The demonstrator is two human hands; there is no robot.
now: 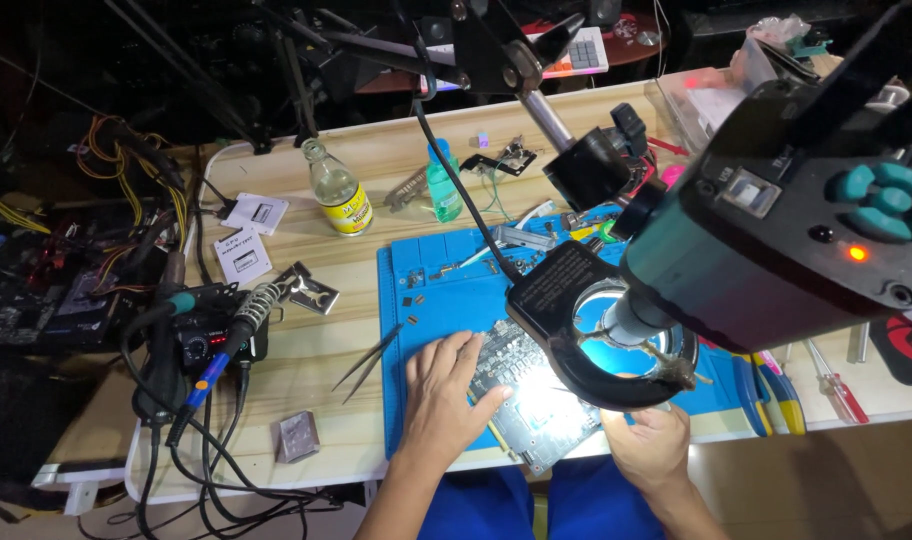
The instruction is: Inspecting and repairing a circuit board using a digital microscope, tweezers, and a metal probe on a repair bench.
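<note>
Looming closest, the black-and-teal microscope head (776,220) with its glowing ring light (616,350) hangs over a grey rectangular circuit board (531,400) on the blue silicone work mat (426,290). The left hand (441,395) lies flat, fingers spread, pressing the board's left edge. The right hand (651,445) sits at the board's right corner, grip unclear. Black metal tweezers (368,358) lie just left of the mat.

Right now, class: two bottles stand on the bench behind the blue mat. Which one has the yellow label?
The clear glass bottle, standing farther left on bare wood. The other is a green plastic bottle with a blue cap, at the blue mat edge.
</note>
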